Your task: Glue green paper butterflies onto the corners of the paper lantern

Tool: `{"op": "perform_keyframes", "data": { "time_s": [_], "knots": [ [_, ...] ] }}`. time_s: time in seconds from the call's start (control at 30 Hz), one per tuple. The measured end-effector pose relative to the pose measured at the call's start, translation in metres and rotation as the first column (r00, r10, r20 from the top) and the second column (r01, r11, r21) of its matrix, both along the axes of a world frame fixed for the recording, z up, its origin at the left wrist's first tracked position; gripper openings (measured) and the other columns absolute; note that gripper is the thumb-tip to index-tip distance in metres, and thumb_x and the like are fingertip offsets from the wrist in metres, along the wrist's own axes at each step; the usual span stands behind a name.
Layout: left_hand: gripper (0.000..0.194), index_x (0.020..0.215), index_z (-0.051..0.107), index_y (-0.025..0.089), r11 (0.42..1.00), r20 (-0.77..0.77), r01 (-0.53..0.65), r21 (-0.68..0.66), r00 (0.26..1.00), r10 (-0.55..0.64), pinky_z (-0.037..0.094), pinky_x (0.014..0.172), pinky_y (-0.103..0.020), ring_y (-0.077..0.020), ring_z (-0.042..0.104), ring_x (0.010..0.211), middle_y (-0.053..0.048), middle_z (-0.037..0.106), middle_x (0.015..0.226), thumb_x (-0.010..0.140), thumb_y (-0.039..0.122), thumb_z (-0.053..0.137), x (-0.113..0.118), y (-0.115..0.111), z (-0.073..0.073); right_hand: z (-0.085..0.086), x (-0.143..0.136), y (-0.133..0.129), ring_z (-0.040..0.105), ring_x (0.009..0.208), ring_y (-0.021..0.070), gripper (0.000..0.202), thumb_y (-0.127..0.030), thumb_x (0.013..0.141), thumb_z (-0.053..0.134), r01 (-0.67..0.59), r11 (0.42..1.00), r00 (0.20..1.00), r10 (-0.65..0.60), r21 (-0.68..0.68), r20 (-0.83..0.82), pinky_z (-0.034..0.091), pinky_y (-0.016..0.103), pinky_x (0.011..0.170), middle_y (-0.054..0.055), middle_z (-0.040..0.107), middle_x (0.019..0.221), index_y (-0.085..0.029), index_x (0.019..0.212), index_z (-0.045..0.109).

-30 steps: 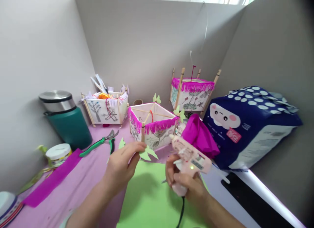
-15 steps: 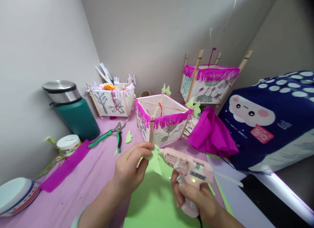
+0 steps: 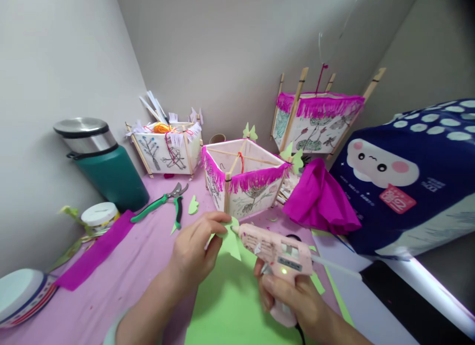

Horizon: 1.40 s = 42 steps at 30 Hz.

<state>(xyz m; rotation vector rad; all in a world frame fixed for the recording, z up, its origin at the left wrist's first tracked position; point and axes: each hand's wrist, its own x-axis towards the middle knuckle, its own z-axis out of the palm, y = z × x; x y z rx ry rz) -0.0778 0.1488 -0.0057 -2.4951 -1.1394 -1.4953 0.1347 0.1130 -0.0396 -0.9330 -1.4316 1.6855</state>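
Glue gun [image 3: 272, 246], pale-pink plastic, at light-green paper cutout [image 3: 232, 247]

Left hand [image 3: 196, 243] nearly closed, pinching cutout above bright-green paper sheet [image 3: 230, 300], toward near edge of lilac-covered table [image 3: 129, 266]. Right hand [image 3: 293, 291] wrapped round gun handle, nozzle [image 3: 236, 229] touching or just beside cutout. Risk: fingertips this near nozzle could burn; slack pinch could let cutout slip, smearing glue.

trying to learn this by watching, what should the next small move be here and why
Probably a small dab of glue onto the green paper cutout: the left hand pinches it, and the right hand holds the glue gun with its nozzle right at the paper and its light on. Whether any glue is out already, I can't tell.
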Motion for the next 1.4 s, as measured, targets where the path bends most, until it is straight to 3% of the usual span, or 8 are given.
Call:
{"op": "perform_keyframes", "data": {
  "time_s": [0.37,0.67,1.2,1.4],
  "knots": [
    [0.023,0.085,0.050,0.019,0.996,0.001,-0.005,0.085,1.000,0.005,0.051,0.077,-0.023,-0.0129,0.064,0.092,-0.006,0.067,0.093,0.078,-0.003,0.048,0.0006,0.0037,0.0009,0.0053,0.0011,0.0027,0.053,0.059,0.0140,0.036,-0.048,0.088,0.050,-0.027,0.996,0.994,0.018,0.087,0.112,0.042,0.026,0.058,0.002,0.054,0.059,-0.014,0.078,0.058],
    [0.024,0.085,0.050,0.018,0.997,0.016,-0.001,0.077,1.000,0.000,0.050,0.080,-0.022,-0.0124,0.063,0.093,-0.007,0.066,0.093,0.077,-0.005,0.050,0.0003,0.0051,-0.0020,0.0043,-0.0002,0.0020,0.053,0.058,0.0137,0.034,-0.048,0.088,0.051,-0.006,0.997,0.997,-0.001,0.081,0.080,0.042,0.026,0.059,0.000,0.054,0.058,-0.015,0.088,0.058],
    [0.022,0.084,0.051,0.019,0.995,0.005,-0.027,0.093,1.000,0.027,0.052,0.078,-0.024,-0.0133,0.064,0.091,-0.006,0.067,0.093,0.079,-0.002,0.049,0.0014,0.0047,-0.0009,0.0002,0.0015,0.0021,0.055,0.062,0.0146,0.037,-0.045,0.090,0.049,-0.032,0.992,0.992,0.017,0.121,0.124,0.043,0.027,0.063,0.002,0.054,0.060,-0.015,0.069,0.057],
    [0.023,0.084,0.051,0.018,0.995,0.014,-0.017,0.094,1.000,0.016,0.051,0.081,-0.024,-0.0135,0.064,0.093,-0.007,0.067,0.094,0.077,-0.004,0.050,0.0012,0.0051,-0.0020,-0.0009,0.0015,0.0009,0.054,0.061,0.0147,0.038,-0.045,0.090,0.048,-0.019,0.993,0.992,0.005,0.120,0.123,0.044,0.027,0.062,0.002,0.055,0.061,-0.015,0.070,0.059]
  ]
}}
